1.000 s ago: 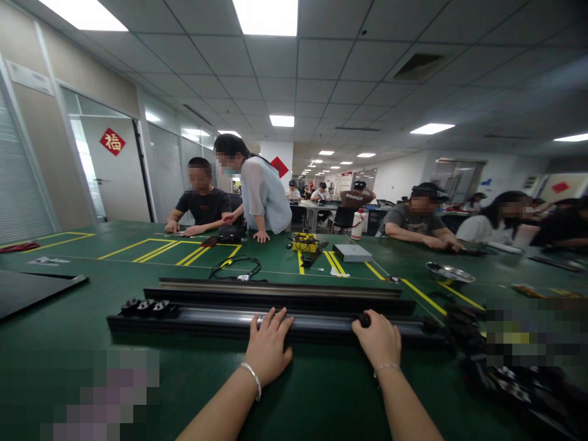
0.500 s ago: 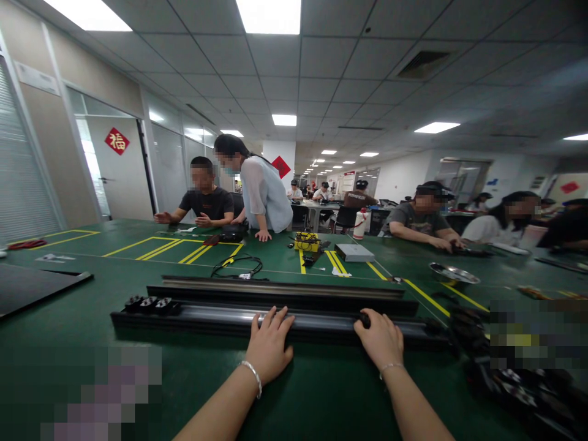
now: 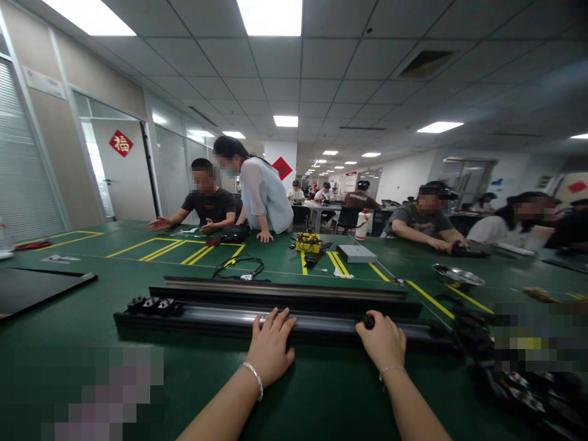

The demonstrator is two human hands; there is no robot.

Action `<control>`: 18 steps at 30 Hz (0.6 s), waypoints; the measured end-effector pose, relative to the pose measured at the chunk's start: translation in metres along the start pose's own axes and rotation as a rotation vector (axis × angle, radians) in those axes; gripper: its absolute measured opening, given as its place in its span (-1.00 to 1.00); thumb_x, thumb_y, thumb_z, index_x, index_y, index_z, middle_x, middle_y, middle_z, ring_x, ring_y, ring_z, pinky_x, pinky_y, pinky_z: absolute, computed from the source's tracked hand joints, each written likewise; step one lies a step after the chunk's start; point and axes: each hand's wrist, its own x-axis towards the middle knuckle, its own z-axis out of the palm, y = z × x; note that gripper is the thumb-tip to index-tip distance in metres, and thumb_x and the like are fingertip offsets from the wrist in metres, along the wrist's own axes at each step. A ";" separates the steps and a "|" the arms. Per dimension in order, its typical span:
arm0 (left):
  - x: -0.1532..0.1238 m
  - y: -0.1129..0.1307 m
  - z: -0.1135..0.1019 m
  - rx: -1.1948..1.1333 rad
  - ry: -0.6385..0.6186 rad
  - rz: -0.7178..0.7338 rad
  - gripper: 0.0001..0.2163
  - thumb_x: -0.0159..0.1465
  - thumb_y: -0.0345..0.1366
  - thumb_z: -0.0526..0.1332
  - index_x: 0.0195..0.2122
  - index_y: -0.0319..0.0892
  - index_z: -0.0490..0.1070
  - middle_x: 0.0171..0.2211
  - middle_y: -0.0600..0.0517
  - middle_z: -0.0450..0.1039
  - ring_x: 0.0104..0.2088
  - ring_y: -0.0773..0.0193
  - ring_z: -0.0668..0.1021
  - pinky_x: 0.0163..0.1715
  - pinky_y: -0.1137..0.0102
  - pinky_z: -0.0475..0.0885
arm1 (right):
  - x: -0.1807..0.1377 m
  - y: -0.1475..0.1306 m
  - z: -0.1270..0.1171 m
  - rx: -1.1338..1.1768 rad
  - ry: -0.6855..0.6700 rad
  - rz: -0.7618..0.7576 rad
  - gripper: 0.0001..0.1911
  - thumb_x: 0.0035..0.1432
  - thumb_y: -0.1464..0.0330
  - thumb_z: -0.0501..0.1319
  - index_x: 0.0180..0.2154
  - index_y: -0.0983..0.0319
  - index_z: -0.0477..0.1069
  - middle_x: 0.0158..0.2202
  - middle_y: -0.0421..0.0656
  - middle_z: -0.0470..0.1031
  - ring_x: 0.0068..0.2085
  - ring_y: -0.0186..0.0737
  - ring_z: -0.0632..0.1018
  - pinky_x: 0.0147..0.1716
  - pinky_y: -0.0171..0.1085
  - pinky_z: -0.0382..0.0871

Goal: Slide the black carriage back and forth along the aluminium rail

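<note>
A long black rail (image 3: 211,318) with a shiny grey inner channel lies across the green table in front of me. My left hand (image 3: 271,343) rests on its middle, fingers spread and touching the channel. Farther right, my right hand (image 3: 383,340) has its fingers closed round a small black block (image 3: 369,321) at the rail; most of the block is hidden. Three black blocks with silvery faces (image 3: 150,305) sit side by side at the rail's left end. Behind it, a second black rail (image 3: 285,288) lies parallel.
More black blocks (image 3: 523,392) are piled at right, partly blurred out. A dark panel (image 3: 41,294) lies at left. Beyond the rails are a black cable (image 3: 239,266), a yellow item (image 3: 309,242), a grey box (image 3: 356,253) and a metal bowl (image 3: 458,275). Other people are around the table.
The view has shifted slightly. My hands keep nearly the same places on the rail. The seated person at the left has moved their hands a little.
</note>
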 end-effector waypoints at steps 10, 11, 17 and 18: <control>0.001 0.001 -0.002 -0.016 -0.020 -0.010 -0.48 0.08 -0.20 0.07 0.12 0.08 0.14 0.23 0.11 0.07 0.23 0.09 0.06 0.16 -0.03 -0.18 | 0.002 0.002 0.002 0.003 -0.025 0.007 -0.62 -0.04 0.24 0.01 -0.17 0.18 0.38 -0.13 -0.08 0.45 0.03 -0.04 0.33 0.02 -0.07 0.06; 0.001 0.002 -0.002 -0.017 -0.023 -0.012 -0.48 0.08 -0.20 0.08 0.12 0.08 0.14 0.23 0.11 0.07 0.23 0.09 0.06 0.16 -0.03 -0.18 | 0.002 0.003 0.003 0.002 -0.022 0.008 -0.61 -0.04 0.24 0.01 -0.16 0.19 0.38 -0.12 -0.08 0.44 0.04 -0.04 0.32 0.02 -0.08 0.06; 0.000 0.003 -0.005 -0.003 -0.043 -0.020 -0.48 0.08 -0.20 0.08 0.13 0.09 0.13 0.24 0.11 0.05 0.23 0.09 0.05 0.17 -0.02 -0.18 | 0.005 0.007 0.006 -0.003 -0.033 0.008 -0.57 -0.02 0.25 0.00 -0.11 0.24 0.35 -0.11 -0.05 0.44 -0.01 -0.09 0.38 0.00 -0.13 0.10; 0.000 0.004 -0.006 -0.001 -0.045 -0.021 -0.48 0.09 -0.19 0.08 0.13 0.09 0.13 0.24 0.11 0.05 0.23 0.09 0.05 0.17 -0.02 -0.18 | 0.006 0.007 0.005 -0.005 -0.036 0.009 -0.57 -0.02 0.25 0.00 -0.11 0.24 0.35 -0.11 -0.05 0.44 -0.01 -0.09 0.37 0.00 -0.14 0.11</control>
